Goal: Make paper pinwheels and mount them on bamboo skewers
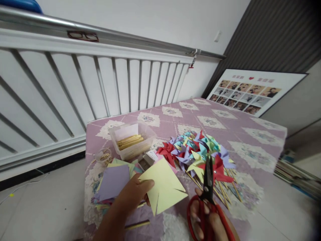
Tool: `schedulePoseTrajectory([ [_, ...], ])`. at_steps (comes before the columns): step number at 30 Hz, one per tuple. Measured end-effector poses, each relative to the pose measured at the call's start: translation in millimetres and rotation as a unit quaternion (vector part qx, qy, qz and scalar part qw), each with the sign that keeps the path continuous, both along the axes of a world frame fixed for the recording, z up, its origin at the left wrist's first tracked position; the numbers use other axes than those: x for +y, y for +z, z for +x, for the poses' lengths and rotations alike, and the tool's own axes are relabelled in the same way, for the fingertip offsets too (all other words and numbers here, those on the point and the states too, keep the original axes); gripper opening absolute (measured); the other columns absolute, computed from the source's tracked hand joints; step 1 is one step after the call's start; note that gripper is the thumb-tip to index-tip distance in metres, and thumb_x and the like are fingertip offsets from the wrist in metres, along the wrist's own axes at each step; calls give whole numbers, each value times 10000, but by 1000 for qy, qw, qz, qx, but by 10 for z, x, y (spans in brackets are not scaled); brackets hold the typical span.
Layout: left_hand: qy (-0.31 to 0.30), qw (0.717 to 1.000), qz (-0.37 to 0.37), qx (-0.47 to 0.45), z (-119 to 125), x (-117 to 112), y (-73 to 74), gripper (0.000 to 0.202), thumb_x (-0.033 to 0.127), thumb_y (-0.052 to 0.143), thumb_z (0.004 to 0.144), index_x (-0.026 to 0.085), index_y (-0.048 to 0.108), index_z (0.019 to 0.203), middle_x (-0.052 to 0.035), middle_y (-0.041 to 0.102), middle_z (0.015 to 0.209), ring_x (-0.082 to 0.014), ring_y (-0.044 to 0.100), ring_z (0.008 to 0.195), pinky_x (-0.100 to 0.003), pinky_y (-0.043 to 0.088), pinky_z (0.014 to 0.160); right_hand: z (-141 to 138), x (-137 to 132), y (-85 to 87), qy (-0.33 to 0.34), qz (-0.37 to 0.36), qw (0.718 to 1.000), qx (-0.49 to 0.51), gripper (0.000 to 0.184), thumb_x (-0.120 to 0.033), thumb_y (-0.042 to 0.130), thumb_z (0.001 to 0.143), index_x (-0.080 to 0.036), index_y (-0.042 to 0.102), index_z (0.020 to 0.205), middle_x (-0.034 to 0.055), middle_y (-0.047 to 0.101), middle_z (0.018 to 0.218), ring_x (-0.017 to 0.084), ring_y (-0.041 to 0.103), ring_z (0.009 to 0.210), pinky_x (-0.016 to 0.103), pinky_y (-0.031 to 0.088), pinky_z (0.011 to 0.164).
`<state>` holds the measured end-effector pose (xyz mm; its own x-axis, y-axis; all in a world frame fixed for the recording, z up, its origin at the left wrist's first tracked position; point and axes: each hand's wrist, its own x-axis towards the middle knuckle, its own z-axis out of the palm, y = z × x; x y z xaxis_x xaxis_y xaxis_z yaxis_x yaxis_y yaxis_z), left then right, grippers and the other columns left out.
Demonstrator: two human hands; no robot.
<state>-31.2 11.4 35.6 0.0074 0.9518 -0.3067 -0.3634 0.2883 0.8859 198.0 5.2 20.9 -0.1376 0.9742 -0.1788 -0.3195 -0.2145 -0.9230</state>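
Indoors, a person's left hand [141, 190] pinches a pale yellow paper square [167, 187] by its left corner, thumb on top, above the near side of a tabletop [210, 121] dressed in mauve floral cloth. Slits run in from the sheet's right and lower corners. The right hand [212, 222] has its grip wrapped through the red handles of black-bladed scissors [207, 187], tips pointing away, just right of the paper and apart from it. Behind the blades lie pinwheels [184, 157] in red, lilac, yellow and aqua on thin sticks. Left of them sits a clear plastic box [132, 152] of sticks; nearer, a lilac sheet [114, 182] tops stacked paper. A white radiator [120, 85] lines the wall beyond.
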Motion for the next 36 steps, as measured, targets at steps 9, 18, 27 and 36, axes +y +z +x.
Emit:
schedulePoseTrajectory([
  [9,-179,972,30,152,-21,-155,-73,173,263,598,767,148,726,752,-29,617,542,-143,493,455,-230,347,441,-210,-123,183,54,-45,997,-18,542,-451,800,668,-220,613,1122,-49,594,673,73,449,445,202,381,442],
  [18,-135,990,36,-17,34,-101,44,378,468,658,761,139,729,932,-48,650,695,-139,534,581,-229,403,556,-370,-89,179,-16,-77,997,-6,398,-401,774,707,-234,590,1019,-72,565,606,90,476,425,168,343,353],
  [27,-150,983,85,-61,216,-78,32,454,433,810,614,174,724,976,-56,658,781,-174,577,724,-244,453,616,-581,48,150,-128,-34,987,91,452,-386,758,732,-224,554,1102,27,713,852,191,666,638,273,528,518],
  [36,43,990,16,-133,376,-52,-18,347,413,715,734,149,695,959,-82,721,780,-180,622,649,-264,442,553,-818,5,155,-128,21,991,22,483,-372,763,746,-260,518,1147,11,707,951,207,674,836,303,555,699],
])
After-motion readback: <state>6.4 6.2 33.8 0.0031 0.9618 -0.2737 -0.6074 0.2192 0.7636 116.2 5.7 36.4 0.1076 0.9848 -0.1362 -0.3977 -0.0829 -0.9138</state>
